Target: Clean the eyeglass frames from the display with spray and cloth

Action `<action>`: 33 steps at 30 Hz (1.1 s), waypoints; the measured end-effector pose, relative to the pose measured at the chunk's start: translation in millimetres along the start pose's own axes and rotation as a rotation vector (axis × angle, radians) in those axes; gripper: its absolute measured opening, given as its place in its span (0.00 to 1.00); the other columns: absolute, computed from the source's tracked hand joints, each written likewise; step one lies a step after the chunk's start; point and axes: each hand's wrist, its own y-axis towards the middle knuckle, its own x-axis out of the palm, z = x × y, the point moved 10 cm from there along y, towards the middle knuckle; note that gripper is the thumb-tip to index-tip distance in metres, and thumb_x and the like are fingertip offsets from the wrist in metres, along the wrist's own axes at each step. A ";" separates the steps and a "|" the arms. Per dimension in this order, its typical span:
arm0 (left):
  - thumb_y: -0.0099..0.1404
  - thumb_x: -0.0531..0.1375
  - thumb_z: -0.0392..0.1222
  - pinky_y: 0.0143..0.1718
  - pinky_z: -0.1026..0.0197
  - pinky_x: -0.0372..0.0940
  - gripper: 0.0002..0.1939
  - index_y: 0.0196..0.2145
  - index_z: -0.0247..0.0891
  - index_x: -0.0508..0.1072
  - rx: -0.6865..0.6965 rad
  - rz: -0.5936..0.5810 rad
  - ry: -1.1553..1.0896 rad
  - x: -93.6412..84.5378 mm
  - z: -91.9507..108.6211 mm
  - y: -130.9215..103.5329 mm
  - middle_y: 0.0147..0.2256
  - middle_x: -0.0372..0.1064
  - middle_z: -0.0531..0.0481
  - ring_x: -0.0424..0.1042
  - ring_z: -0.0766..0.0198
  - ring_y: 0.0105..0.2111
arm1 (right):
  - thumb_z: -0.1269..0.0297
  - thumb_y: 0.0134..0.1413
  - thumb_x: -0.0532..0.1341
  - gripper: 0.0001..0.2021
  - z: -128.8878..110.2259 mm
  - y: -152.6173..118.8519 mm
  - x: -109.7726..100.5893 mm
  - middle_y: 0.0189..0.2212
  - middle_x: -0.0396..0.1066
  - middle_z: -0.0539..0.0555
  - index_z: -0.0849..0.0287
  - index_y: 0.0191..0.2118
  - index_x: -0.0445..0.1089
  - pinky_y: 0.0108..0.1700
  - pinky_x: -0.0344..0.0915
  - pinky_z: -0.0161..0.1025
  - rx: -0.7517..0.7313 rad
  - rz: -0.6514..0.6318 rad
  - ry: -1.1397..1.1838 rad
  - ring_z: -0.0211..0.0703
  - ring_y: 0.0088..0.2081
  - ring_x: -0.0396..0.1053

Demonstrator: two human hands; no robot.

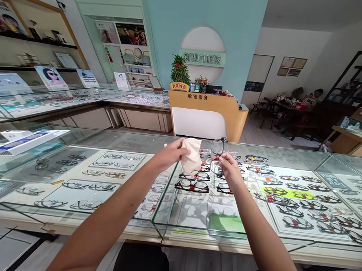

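Left hand (173, 152) is closed on a pale cloth (191, 160), which is pinched between thumb and fingers and hangs down in loose folds. By the right hand (230, 167), a pair of dark-rimmed glasses (217, 147) is gripped between thumb and fingertips near its middle; the pair is turned on end, with one lens above the other. Both are held up in front of the body, above the glass counter (150, 143), and the cloth and the glasses are seen near each other, with a gap between (the lower lens is hard to make out against what lies behind it). Under the glass, to the right, rows of dark spectacle frames (312, 205) are laid out, and a green panel (228, 223) is placed near the front edge. At the far left, a white box (45, 137) with blue on it can be seen. Beyond, a wooden desk (240, 122) is topped by a leafy plant (180, 70).
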 end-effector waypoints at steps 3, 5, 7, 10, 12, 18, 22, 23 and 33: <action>0.47 0.76 0.49 0.41 0.58 0.72 0.22 0.34 0.39 0.72 0.052 0.043 -0.047 9.9 -10.3 14.9 0.37 0.75 0.51 0.75 0.59 0.40 | 0.50 0.52 0.76 0.16 -2.3 0.7 0.0 0.39 0.83 0.52 0.51 0.35 0.71 0.51 0.68 0.43 0.000 0.008 0.017 0.51 0.49 0.78; 0.47 0.78 0.55 0.41 0.58 0.72 0.26 0.33 0.39 0.71 0.085 0.063 -0.131 18.8 -20.0 21.2 0.35 0.73 0.52 0.75 0.61 0.38 | 0.51 0.52 0.76 0.16 -2.7 1.1 0.9 0.38 0.83 0.52 0.51 0.34 0.72 0.50 0.68 0.43 0.000 0.005 0.022 0.50 0.49 0.77; 0.48 0.78 0.58 0.43 0.57 0.73 0.28 0.33 0.39 0.70 0.128 0.072 -0.205 29.4 -29.5 24.4 0.34 0.73 0.53 0.74 0.62 0.38 | 0.51 0.52 0.76 0.16 -1.4 1.4 1.8 0.38 0.82 0.52 0.51 0.34 0.72 0.51 0.67 0.42 0.008 -0.002 0.018 0.49 0.47 0.77; 0.53 0.76 0.59 0.44 0.58 0.72 0.27 0.35 0.39 0.71 0.211 0.097 -0.233 41.4 -40.3 24.3 0.35 0.72 0.53 0.74 0.62 0.39 | 0.50 0.54 0.75 0.15 3.0 1.9 1.9 0.38 0.82 0.52 0.52 0.34 0.72 0.52 0.67 0.43 0.026 -0.007 0.003 0.48 0.45 0.76; 0.56 0.75 0.60 0.43 0.59 0.71 0.26 0.35 0.40 0.70 0.258 0.122 -0.201 44.8 -45.4 23.1 0.35 0.72 0.54 0.74 0.63 0.38 | 0.49 0.56 0.74 0.15 6.6 2.3 0.4 0.38 0.82 0.53 0.53 0.35 0.73 0.53 0.67 0.45 0.040 -0.001 -0.027 0.48 0.45 0.76; 0.62 0.72 0.59 0.41 0.62 0.65 0.22 0.35 0.40 0.71 0.418 0.128 -0.046 44.8 -43.9 18.7 0.34 0.71 0.53 0.69 0.65 0.35 | 0.47 0.55 0.73 0.16 12.4 2.5 0.9 0.38 0.82 0.53 0.53 0.35 0.75 0.51 0.65 0.43 0.079 0.005 -0.174 0.49 0.47 0.75; 0.66 0.69 0.60 0.46 0.59 0.67 0.21 0.34 0.40 0.73 0.430 0.060 -0.073 43.6 -45.6 18.6 0.40 0.71 0.49 0.70 0.60 0.42 | 0.44 0.53 0.74 0.18 10.1 1.2 10.3 0.35 0.82 0.53 0.53 0.33 0.74 0.52 0.65 0.45 0.089 -0.030 -0.222 0.49 0.45 0.74; 0.68 0.66 0.62 0.46 0.58 0.67 0.21 0.34 0.39 0.74 0.423 0.047 -0.071 43.3 -46.8 19.1 0.40 0.70 0.48 0.70 0.59 0.42 | 0.44 0.53 0.74 0.18 9.6 0.6 13.0 0.35 0.82 0.53 0.53 0.33 0.74 0.52 0.65 0.45 0.092 -0.044 -0.228 0.49 0.44 0.74; 0.53 0.79 0.57 0.45 0.60 0.66 0.31 0.44 0.41 0.70 0.297 0.047 -0.240 40.0 -60.9 27.0 0.40 0.73 0.51 0.72 0.60 0.43 | 0.45 0.58 0.72 0.17 13.2 -6.5 34.8 0.35 0.81 0.52 0.53 0.35 0.74 0.53 0.64 0.45 0.110 -0.241 -0.228 0.49 0.44 0.74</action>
